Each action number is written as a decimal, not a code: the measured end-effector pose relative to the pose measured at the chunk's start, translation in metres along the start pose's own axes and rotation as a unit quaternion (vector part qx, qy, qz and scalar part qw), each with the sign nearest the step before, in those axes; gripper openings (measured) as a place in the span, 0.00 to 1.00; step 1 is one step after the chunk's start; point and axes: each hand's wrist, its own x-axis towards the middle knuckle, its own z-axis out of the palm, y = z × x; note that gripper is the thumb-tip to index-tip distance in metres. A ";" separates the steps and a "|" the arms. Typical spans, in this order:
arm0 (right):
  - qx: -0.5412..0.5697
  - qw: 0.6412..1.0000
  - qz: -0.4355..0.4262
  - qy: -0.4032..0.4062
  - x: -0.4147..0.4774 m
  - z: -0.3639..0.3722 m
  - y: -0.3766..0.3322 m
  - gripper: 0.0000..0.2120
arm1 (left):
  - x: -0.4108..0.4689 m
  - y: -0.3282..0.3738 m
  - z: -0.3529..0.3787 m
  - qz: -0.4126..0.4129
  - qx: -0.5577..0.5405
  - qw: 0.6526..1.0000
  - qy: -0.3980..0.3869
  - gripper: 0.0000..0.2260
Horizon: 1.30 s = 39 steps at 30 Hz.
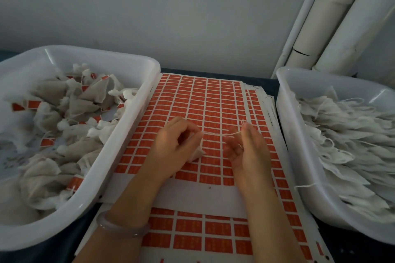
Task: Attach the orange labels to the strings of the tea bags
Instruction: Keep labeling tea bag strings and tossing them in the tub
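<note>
Label sheet (203,96) between 2 bins (141,100); left hand (175,145), right hand (248,149) pinch string (215,134).

Light: dim and cool here, a flat grey-blue cast lying over the wall (171,17).
Glare: small white glints on the left tub (50,56) at its far corner, another on the right tub (382,95).
Shadows: soft and faint, just a weak smudge beneath the left hand (171,147) and right hand (248,149).
Blur: both hands soft-edged; the string (218,134) between them barely reads; print on the label sheet (213,100) is unreadable.
Focus: lower-left tub contents smeared, bottom corners mushy.
Distortion: wide-angle; tub rims bow, the pipes (342,17) lean inward.
</note>
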 end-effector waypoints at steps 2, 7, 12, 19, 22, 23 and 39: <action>-0.092 0.996 -0.014 0.014 -0.002 0.002 0.001 0.16 | 0.000 0.004 0.002 -0.014 -0.019 0.999 0.025 0.07; -0.179 0.972 -0.030 -0.152 -0.022 0.014 0.001 0.25 | -0.002 0.006 0.008 0.088 0.005 0.996 0.005 0.05; -0.138 0.983 -0.033 -0.120 -0.023 0.016 0.003 0.16 | -0.003 0.003 0.011 0.142 0.036 0.989 0.003 0.02; -0.128 0.982 -0.055 -0.124 -0.023 0.014 0.003 0.05 | -0.004 0.004 0.010 0.148 0.045 0.988 0.021 0.02; -0.171 0.968 -0.130 -0.131 -0.024 0.010 -0.001 0.08 | -0.003 0.002 0.008 0.141 0.059 0.988 0.024 0.01; -0.192 0.959 -0.160 -0.132 -0.023 0.008 -0.001 0.10 | -0.003 0.001 0.007 0.141 0.066 0.987 0.025 0.01; -0.241 0.904 -0.179 -0.306 -0.020 -0.005 -0.011 0.07 | -0.003 0.005 -0.002 -0.095 -0.292 0.947 -0.094 0.03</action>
